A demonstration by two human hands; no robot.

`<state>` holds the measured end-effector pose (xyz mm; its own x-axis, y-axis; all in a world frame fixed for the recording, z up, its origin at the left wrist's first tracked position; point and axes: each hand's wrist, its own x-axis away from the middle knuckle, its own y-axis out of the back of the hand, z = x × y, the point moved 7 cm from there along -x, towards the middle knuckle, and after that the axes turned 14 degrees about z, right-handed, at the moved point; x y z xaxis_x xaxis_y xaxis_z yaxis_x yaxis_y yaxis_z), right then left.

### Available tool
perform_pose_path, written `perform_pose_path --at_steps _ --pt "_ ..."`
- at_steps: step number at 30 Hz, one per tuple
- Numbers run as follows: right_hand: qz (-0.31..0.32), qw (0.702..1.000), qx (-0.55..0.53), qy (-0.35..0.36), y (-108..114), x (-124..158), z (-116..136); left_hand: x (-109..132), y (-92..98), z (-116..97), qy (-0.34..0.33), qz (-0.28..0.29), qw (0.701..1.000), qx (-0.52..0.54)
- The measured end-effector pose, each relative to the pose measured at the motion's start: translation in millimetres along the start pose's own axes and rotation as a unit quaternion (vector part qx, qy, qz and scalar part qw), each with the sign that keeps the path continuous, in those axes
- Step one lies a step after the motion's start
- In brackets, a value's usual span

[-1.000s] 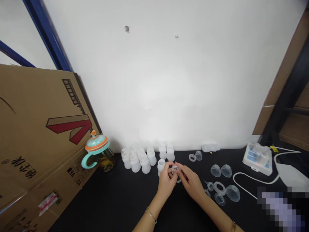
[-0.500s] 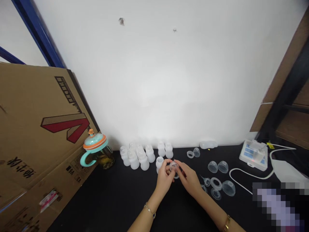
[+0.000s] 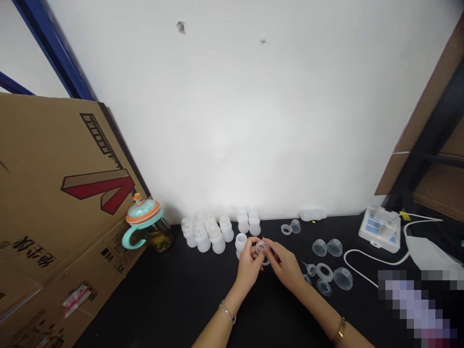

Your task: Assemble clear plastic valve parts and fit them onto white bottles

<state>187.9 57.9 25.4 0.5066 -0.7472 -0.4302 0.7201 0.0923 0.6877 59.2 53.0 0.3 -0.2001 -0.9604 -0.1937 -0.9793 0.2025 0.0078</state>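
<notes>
Left hand [image 3: 248,263] and right hand [image 3: 284,265] together pinch a small translucent round plastic piece [image 3: 262,246]; just left of it, nearer the left hand, an open white plastic bottle [image 3: 239,244] stands, long axis upright.

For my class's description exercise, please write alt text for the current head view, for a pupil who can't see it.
A person's left hand and right hand together hold a small clear plastic ring over a black table. White bottles stand beyond and to the left, with a jug and cardboard box farther left; clear caps lie to the right.
</notes>
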Motion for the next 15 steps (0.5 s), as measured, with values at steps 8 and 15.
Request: perform_pose_path --at_steps 8,15 --pt "0.0 1.0 -0.008 -0.008 1.0 -0.4 -0.6 0.7 0.0 0.5 0.003 -0.012 1.0 -0.017" --pt "0.0 1.0 -0.006 -0.003 0.8 -0.7 -0.5 0.0 0.6 3.0 0.003 -0.006 0.999 -0.034"
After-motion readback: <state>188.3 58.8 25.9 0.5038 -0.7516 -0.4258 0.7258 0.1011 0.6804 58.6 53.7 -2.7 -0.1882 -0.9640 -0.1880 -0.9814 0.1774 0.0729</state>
